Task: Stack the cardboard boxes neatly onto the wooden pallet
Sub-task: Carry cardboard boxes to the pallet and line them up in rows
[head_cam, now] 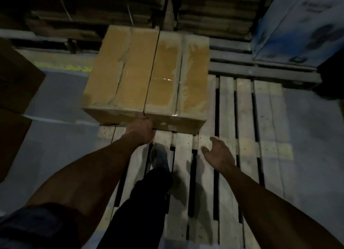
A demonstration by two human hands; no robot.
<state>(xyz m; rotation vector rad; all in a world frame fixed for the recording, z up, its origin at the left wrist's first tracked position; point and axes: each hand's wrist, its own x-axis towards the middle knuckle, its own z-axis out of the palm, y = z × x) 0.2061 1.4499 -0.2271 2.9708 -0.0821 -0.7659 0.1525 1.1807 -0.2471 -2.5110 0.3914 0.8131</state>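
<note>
Two taped boxes point(147, 75) sit side by side on pallet point(247, 133), far-left corner. Left hand point(140, 130) touches near face, fingers hidden, grip unclear. Right hand point(218, 155) hovers above slats, fingers spread, holding nothing.

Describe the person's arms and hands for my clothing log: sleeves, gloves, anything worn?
Both hands are bare: no gloves on the left hand or right hand. Forearms are uncovered. A dark sleeve is rolled up on the left arm. No watch or rings show in the dim light.
</note>
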